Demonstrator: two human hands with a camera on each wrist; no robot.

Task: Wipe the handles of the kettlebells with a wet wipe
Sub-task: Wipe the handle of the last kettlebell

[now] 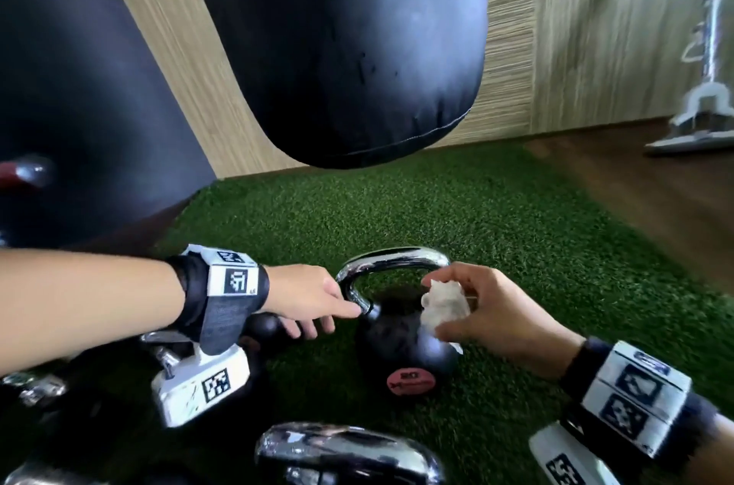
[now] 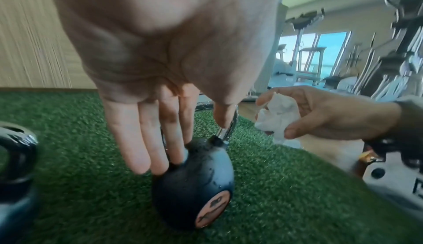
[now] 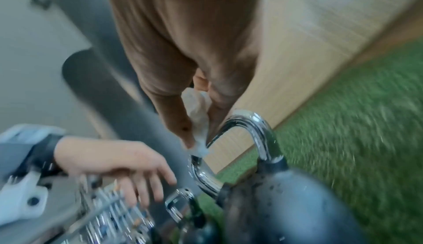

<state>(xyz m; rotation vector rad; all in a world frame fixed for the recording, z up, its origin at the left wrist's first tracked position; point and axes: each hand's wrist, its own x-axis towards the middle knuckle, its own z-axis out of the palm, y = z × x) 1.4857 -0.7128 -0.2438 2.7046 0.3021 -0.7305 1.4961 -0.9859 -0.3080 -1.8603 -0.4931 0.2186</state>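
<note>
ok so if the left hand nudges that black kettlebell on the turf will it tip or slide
The kettlebell is probably heavy for its size, so a nudge likely won't shift it. The turf should resist sliding. Its chrome handle looks shiny and wet, so possibly slippery under the left hand.

A gym: a black punching bag [image 1: 329, 47] is hanging over green turf [image 1: 456, 206], kettlebells [image 1: 401, 341] sitting there, exercise machines [image 2: 398, 52] standing behind.

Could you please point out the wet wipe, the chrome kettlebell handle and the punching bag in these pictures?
wet wipe [image 1: 444, 303], head view, middle of the crumpled wad in the right hand.
chrome kettlebell handle [image 1: 393, 258], head view, top of the arch.
punching bag [image 1: 337, 47], head view, its dark lower body.
</note>
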